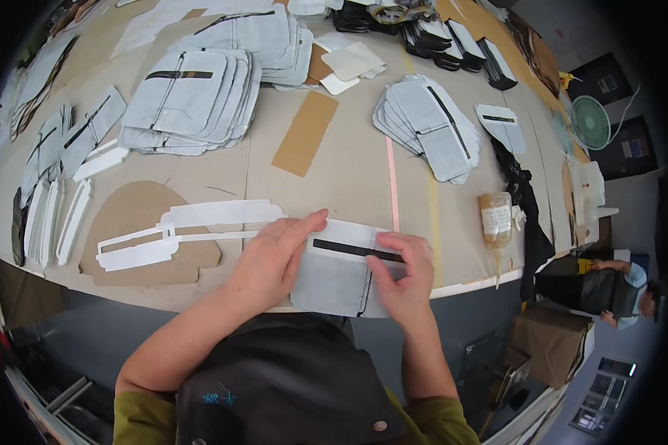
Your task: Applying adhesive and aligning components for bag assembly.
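Observation:
A light grey panel (326, 285) with a black strip across its upper part lies at the table's near edge in front of me. My left hand (271, 259) rests on its left side, fingers stretched out and lying together. At the panel's right side my right hand (408, 274) is closed, thumb and bent fingertips on it near the strip's right end. Beside my left hand lies a white cut-out frame (223, 213) with long slots, partly over a brown cardboard template (137, 211) with a rounded top.
Stacks of grey panels (178, 104) stand at the back left, with another fanned stack (430, 130) at the right. A bottle of amber liquid (496, 219) with its nozzle down is near the right edge. White folded strips (48, 222) stand at the left. A co-worker (608, 289) is far right.

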A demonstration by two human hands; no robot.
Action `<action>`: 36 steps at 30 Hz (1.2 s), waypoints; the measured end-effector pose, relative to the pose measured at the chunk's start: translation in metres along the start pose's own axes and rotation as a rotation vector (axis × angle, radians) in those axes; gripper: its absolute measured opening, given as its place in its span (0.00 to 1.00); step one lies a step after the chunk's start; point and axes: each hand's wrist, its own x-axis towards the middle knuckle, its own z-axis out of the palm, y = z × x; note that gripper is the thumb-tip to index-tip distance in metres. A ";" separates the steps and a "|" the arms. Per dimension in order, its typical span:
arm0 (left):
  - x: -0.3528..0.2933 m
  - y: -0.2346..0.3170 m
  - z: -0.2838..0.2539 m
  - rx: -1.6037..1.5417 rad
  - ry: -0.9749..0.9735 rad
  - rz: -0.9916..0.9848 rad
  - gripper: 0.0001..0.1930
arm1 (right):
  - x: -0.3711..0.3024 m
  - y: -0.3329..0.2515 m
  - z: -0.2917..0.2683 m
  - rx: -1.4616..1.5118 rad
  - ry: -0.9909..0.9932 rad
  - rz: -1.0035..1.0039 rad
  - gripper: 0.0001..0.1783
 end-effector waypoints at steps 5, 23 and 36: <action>0.014 0.001 -0.005 0.009 -0.030 0.037 0.32 | 0.025 -0.022 0.010 0.259 -0.039 0.123 0.13; 0.005 0.001 0.014 0.227 -0.046 0.076 0.36 | 0.027 -0.008 0.028 0.183 -0.129 0.035 0.12; 0.023 0.013 0.007 0.266 -0.138 0.105 0.35 | 0.022 0.030 -0.050 0.136 -0.129 0.493 0.22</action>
